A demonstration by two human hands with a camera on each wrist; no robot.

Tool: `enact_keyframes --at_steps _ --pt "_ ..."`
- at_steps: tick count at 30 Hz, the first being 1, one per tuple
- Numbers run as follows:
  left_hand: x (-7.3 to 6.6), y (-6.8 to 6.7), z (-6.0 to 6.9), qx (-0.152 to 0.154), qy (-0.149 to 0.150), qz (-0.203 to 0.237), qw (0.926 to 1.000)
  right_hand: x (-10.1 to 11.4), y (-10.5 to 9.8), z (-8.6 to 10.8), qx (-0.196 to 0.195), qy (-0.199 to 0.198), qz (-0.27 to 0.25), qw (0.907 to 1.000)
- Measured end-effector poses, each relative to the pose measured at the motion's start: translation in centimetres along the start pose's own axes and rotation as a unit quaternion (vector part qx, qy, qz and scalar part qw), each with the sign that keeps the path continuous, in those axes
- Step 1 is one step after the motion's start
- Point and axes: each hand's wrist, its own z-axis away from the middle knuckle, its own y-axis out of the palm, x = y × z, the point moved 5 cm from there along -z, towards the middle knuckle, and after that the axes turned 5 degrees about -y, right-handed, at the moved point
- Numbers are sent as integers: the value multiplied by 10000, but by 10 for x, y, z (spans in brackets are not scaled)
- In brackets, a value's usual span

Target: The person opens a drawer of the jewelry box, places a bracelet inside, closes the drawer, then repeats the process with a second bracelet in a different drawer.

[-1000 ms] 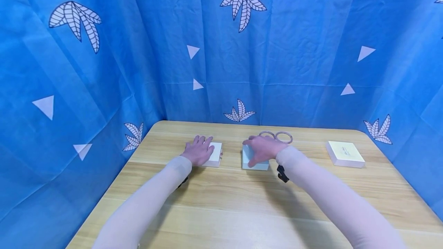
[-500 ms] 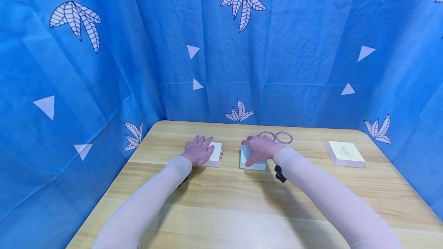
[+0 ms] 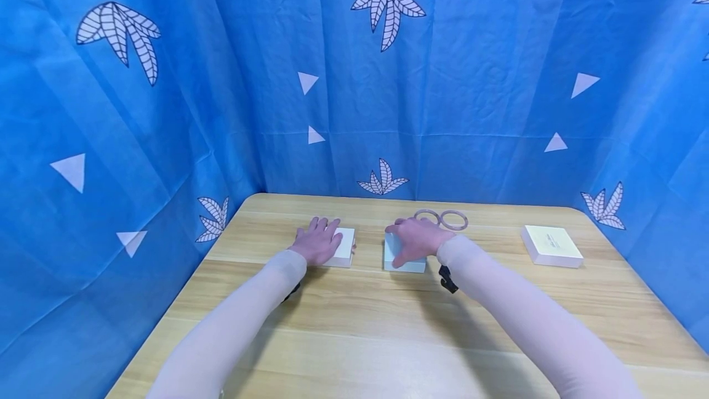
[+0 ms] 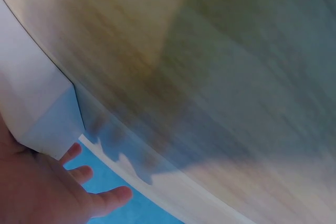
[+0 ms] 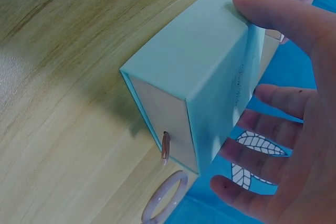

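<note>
In the head view my left hand (image 3: pixel 317 242) rests with straight fingers on a white box (image 3: pixel 344 247), covering its left part. The left wrist view shows the underside of this hand against the box's edge (image 4: pixel 52 119). To the right stands a pale turquoise drawer box (image 3: pixel 407 263), held by my right hand (image 3: pixel 420 240) from above, thumb on the near side and fingers across the far edge. In the right wrist view the turquoise box (image 5: pixel 184 56) shows its pale drawer end with a small ribbon pull (image 5: pixel 165 148).
Two pinkish bangles (image 3: pixel 454 220) lie side by side behind my right hand. A cream-topped box (image 3: pixel 552 246) with faint print sits at the right of the wooden table (image 3: pixel 354 337). Blue patterned curtains (image 3: pixel 471 79) enclose the back and sides.
The turquoise box and my right hand have shifted slightly left, closer to the white box, then stayed still. My left hand has kept its place.
</note>
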Motion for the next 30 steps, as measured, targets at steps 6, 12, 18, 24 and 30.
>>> enact_keyframes --at_steps 6,12,18,24,30 --pt "-2 -4 5 73 2 29 10000 -1 0 0 -3 -6 80 10000" --pt "-5 -8 10 157 8 36 9999 -3 2 2 31 63 15 10000" --pt "-3 -8 8 148 -45 -7 9999 -4 1 7 -22 8 -51 10000" --pt "-2 -8 5 167 -50 -16 9998 -4 -1 11 -98 -42 -57 9999" --pt "-3 -8 4 206 -43 -37 9998 -6 -1 15 -149 -99 -111 9998"
